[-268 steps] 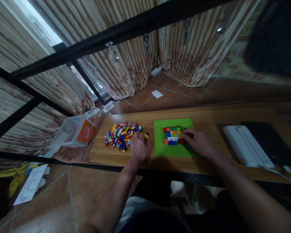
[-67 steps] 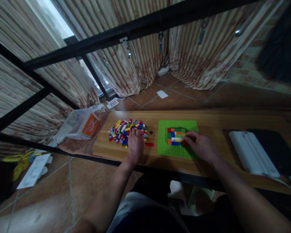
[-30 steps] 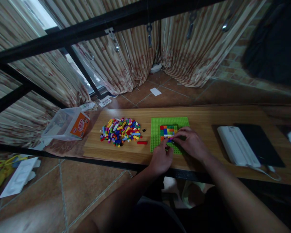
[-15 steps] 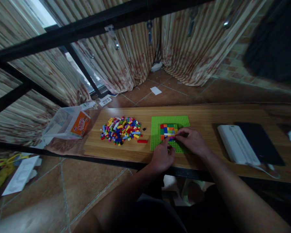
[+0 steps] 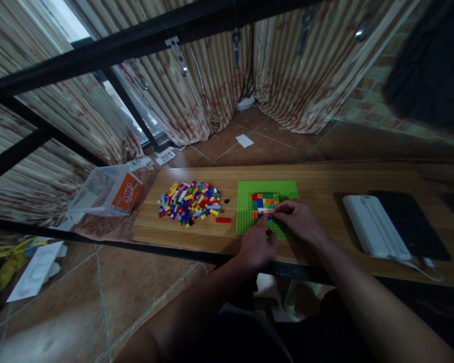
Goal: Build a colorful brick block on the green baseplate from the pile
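A green studded baseplate (image 5: 244, 201) lies on the wooden table, bearing a low square of multicoloured toy bricks (image 5: 265, 201). My left hand (image 5: 258, 244) is at the near edge of this brick square. Its index finger stretches forward to touch the bricks, and the thumb is apart from it. From the right, my right hand (image 5: 300, 219) reaches the square's near right corner with thumb and fingers pinched together. Whatever sits between those fingertips is hidden.
Left of the baseplate lie a heap of loose bricks (image 5: 191, 201), a red brick (image 5: 223, 220) and a small black brick (image 5: 227, 201). A clear plastic box (image 5: 94, 189) stands past the table's left end. On the right are a white device (image 5: 374, 227) with a cable and a dark flat object (image 5: 412, 222).
The view has shifted slightly. My left index finger has moved a little to the right along the brick square's near edge. My right hand stays at the corner, nearly still.
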Demonstrator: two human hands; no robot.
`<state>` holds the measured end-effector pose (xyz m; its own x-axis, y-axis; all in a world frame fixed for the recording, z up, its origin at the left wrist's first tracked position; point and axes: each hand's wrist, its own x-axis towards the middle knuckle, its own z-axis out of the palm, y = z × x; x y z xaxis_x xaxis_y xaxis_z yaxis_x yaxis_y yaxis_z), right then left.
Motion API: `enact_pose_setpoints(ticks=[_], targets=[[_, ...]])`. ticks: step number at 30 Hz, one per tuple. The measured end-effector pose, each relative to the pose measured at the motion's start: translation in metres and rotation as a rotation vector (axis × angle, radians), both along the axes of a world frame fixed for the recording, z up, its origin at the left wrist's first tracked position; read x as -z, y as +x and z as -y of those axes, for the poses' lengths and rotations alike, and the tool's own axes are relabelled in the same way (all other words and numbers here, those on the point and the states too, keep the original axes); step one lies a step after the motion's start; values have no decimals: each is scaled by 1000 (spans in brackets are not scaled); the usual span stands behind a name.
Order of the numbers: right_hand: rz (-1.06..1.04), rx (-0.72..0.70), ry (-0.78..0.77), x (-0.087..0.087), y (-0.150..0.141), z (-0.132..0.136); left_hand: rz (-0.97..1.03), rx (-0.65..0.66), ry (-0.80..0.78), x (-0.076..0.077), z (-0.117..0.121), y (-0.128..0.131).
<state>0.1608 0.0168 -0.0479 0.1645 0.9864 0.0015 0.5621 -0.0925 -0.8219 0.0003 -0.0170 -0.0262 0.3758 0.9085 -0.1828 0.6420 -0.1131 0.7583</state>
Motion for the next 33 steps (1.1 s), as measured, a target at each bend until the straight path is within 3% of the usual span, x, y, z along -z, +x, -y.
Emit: enact_pose_setpoints(ticks=[11, 19, 33], targets=[[-26, -29, 19, 2, 6, -1, 24, -8, -4, 1, 4, -3], [-55, -7, -9, -5, 9, 1, 78, -17, 50, 4, 21, -33], [33, -9, 5, 1, 11, 1, 89, -351, 205, 13, -13, -108]])
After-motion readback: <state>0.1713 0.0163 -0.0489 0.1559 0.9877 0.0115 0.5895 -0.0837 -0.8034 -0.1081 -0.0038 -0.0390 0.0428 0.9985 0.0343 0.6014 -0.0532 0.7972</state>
